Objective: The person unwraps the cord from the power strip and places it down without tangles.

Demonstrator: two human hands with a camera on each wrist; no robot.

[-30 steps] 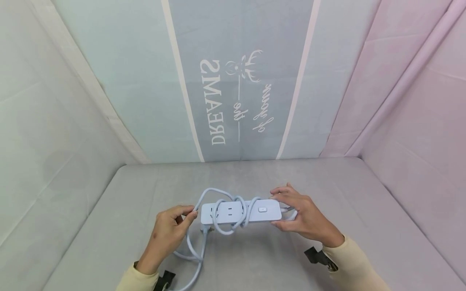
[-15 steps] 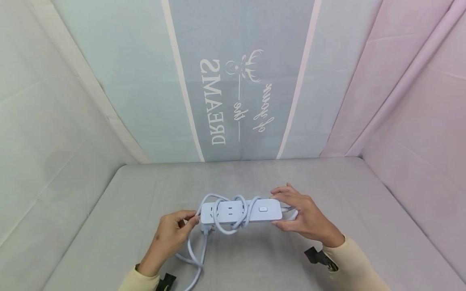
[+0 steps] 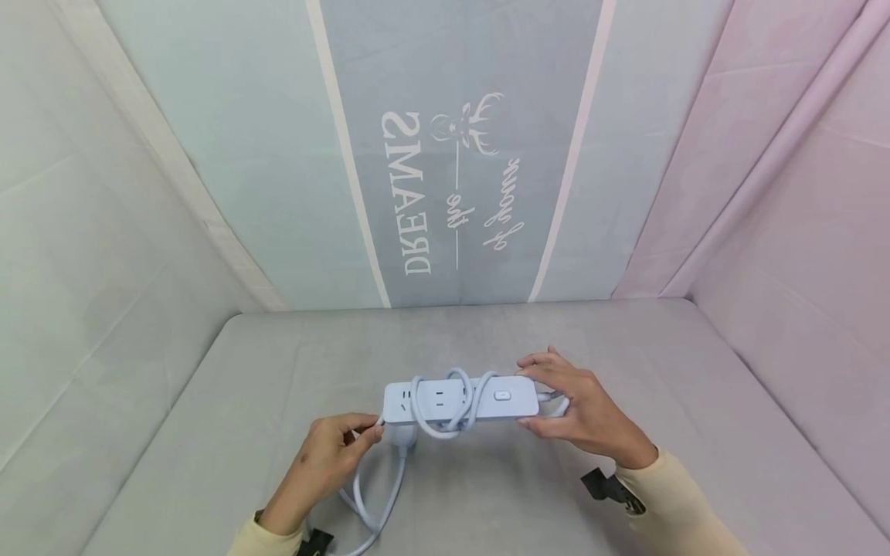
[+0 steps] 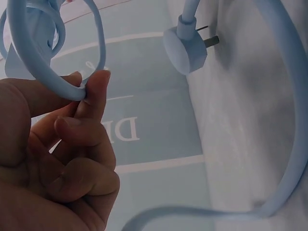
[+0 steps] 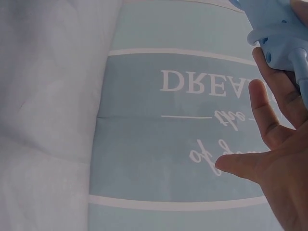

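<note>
The left grip (image 3: 327, 455) pinches the pale blue rubbery cord (image 4: 57, 79) between thumb and forefinger. The white oblong plastic power strip (image 3: 460, 400) lies just beyond and to the right of it, long axis crosswise, above the grey worktop (image 3: 229, 401). The right grip (image 3: 580, 413) clasps the strip's far end, fingers curled round it.

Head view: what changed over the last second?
The left hand, pinching the cord, drew down and toward the person, pulling the loose loop at the left end of the power strip in snug against it. The right hand kept its grip on the strip's right end; the strip barely moved.
</note>
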